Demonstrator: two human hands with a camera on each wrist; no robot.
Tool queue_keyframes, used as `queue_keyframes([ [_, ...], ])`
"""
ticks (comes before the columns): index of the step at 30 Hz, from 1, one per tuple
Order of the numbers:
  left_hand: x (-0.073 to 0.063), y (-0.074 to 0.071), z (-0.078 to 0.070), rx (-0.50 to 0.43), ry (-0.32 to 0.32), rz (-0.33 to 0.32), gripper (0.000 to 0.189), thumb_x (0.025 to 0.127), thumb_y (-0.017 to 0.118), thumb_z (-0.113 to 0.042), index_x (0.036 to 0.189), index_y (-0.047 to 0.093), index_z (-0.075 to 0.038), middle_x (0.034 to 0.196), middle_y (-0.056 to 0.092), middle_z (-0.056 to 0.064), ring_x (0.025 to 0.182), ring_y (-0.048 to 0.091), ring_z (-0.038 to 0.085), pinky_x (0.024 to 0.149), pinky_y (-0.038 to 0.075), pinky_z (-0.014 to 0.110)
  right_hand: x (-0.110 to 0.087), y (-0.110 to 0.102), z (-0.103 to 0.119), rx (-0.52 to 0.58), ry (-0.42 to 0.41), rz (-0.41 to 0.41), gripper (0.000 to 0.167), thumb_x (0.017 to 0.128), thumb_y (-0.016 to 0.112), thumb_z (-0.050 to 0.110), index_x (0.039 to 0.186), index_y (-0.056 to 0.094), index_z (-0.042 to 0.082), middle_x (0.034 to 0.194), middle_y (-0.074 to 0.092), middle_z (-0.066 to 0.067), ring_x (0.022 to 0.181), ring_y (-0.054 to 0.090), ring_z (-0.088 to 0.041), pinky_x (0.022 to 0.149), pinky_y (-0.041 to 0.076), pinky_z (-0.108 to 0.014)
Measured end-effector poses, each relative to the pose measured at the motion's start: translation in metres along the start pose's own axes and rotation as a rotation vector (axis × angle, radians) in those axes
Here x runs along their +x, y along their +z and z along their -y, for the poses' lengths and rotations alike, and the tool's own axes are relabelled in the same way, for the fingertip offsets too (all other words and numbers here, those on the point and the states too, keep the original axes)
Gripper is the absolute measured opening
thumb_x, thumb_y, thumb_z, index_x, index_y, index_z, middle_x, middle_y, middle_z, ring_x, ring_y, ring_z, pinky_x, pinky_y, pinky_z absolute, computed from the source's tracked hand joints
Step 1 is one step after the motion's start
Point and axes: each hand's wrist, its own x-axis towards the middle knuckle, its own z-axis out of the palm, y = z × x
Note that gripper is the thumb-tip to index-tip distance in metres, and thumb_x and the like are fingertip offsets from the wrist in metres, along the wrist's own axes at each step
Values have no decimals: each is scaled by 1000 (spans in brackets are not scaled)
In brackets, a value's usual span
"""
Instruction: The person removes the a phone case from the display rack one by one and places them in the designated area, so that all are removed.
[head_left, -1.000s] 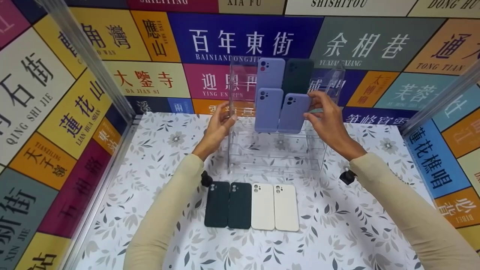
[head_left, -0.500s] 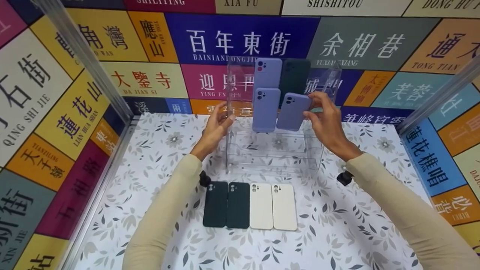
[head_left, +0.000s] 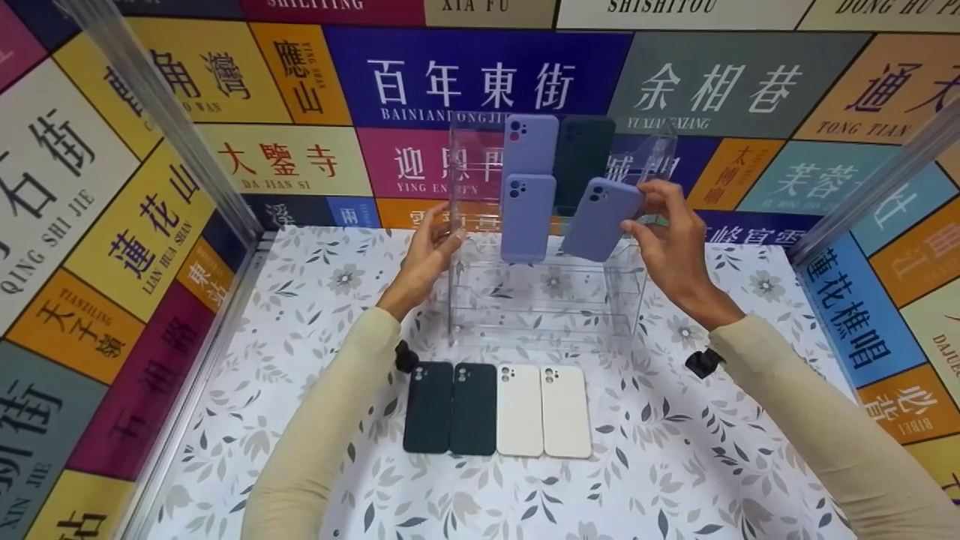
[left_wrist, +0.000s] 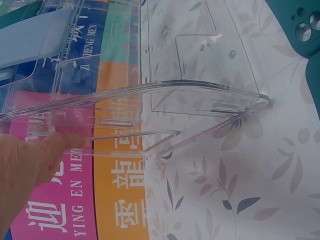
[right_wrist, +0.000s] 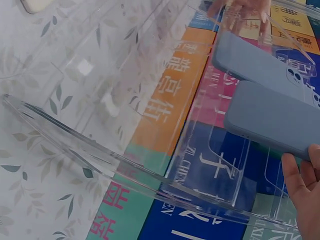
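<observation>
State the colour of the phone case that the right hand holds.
The phone case in the right hand is lavender, clearest in the head view.

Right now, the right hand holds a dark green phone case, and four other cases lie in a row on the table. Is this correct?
The colour is wrong: the phone case in the right hand is lavender, as the head view shows. The rest stands.

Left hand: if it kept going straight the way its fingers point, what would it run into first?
Most likely the side panel of the clear stand: the left hand's fingertips are right at it, though the see-through plastic makes actual contact hard to judge.
</observation>
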Motion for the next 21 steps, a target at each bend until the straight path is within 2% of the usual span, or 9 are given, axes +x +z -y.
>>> queue_keyframes([
  [9,0,0,0,2,6,-5,60,110,65,-12,165,42,-13,150,60,22,137,60,37,109,48,52,-20,0,-5,-8,14,23,50,95,78,-14,139,58,-4,116,75,-20,101,71,-24,87,54,-11],
  [15,0,0,-1,-9,11,-5,60,110,65,-11,165,40,-11,150,59,24,139,59,41,109,48,53,-32,0,-6,9,28,49,53,93,78,-16,140,57,-4,116,75,-20,101,72,-25,86,55,-12],
  [21,0,0,-1,-4,15,-9,61,110,66,-13,165,41,-11,150,60,23,138,59,40,105,48,46,-46,-2,-9,17,56,92,52,95,77,-15,142,57,-4,114,73,-18,102,71,-24,86,56,-13],
])
